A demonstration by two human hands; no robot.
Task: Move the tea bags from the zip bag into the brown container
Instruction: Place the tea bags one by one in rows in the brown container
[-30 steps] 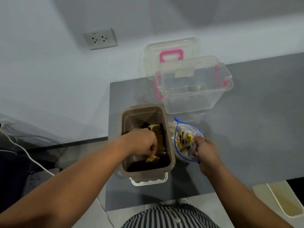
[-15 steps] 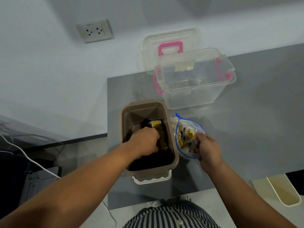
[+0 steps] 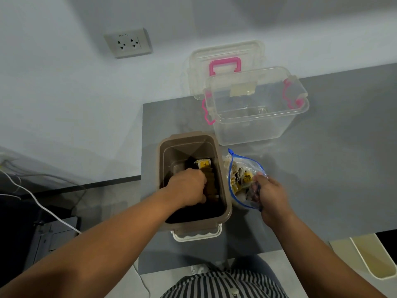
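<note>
Gripping the near rim of the zip bag (image 3: 245,179), the right hand (image 3: 270,196) held its mouth open on the bench (image 3: 333,168), just beside the brown container (image 3: 225,190). The left hand (image 3: 189,186) was curled shut down inside the container, among tea bags (image 3: 204,164) already lying there; whether it held one could not be told. More tea bags remained in the zip bag. Should the right grip slacken, the limp bag would likely sag and spill; a snagged string might drag tea bags back out.
</note>
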